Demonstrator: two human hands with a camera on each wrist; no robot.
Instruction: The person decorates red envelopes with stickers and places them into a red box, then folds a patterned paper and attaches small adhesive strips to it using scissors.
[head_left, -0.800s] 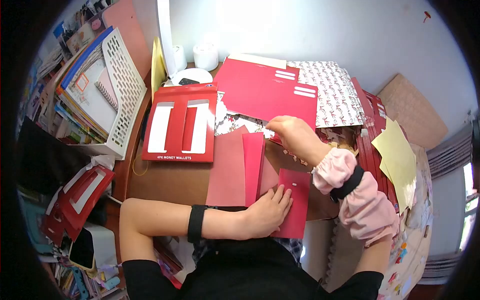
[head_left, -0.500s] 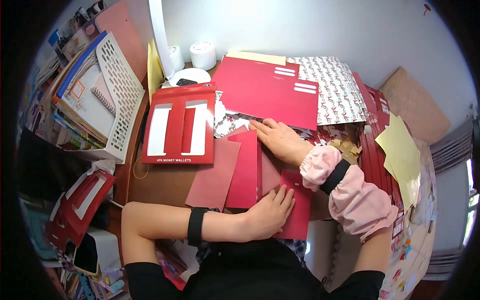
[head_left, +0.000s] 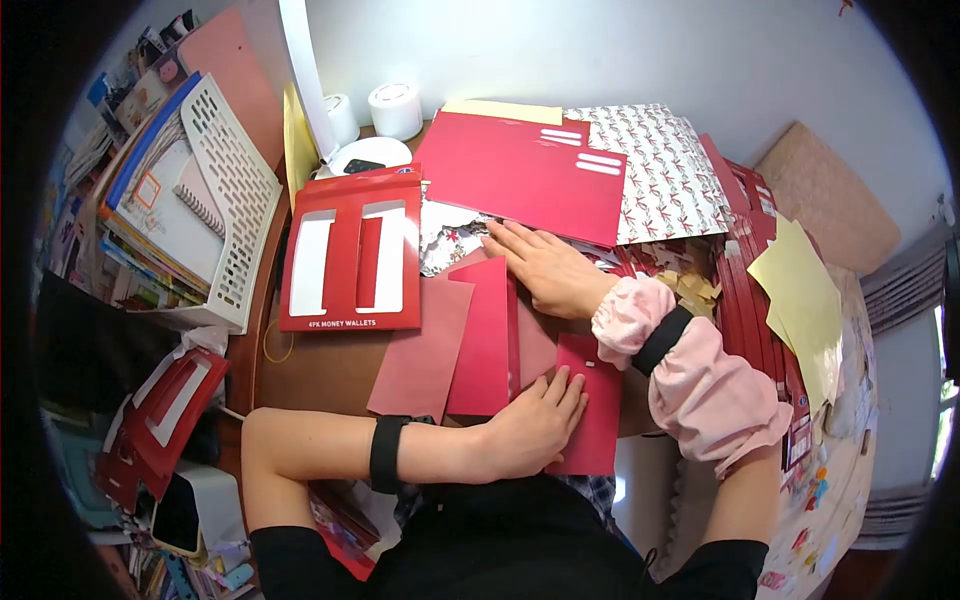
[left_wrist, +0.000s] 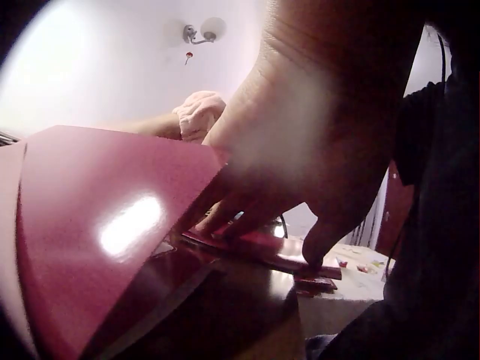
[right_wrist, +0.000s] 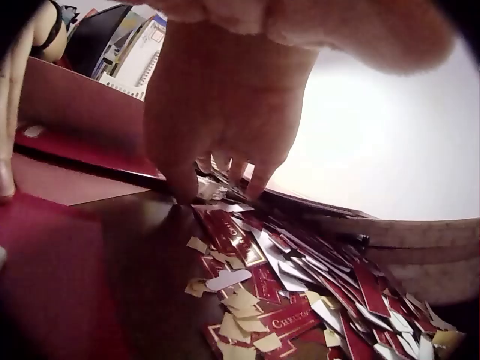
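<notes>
My left hand (head_left: pixel 535 428) rests with its fingers extended on a narrow red card (head_left: pixel 597 400) at the desk's front edge. Its thumb touches the card's near end in the left wrist view. Farther in, my right hand (head_left: pixel 555 272) reaches over paper scraps (right_wrist: pixel 262 281), its fingers straight and their tips down among the bits near the large red sheets (head_left: pixel 510 180). Between the hands stands a folded red card (head_left: pixel 480 340), with a dull pink panel (head_left: pixel 425 345) leaning at its left. Neither hand grips anything.
A red money wallets box (head_left: pixel 342 255) lies at the left, beside a white file holder (head_left: pixel 235 190). Behind the desk items stands a lamp (head_left: pixel 305 80). Patterned paper (head_left: pixel 665 180), stacked red packs (head_left: pixel 750 300) and yellow sheets (head_left: pixel 800 290) occupy the right.
My right hand has come down and leftward from a raised position to the scraps. The folded card and pink panel have swung left at their near ends. My left hand has stayed on its card.
</notes>
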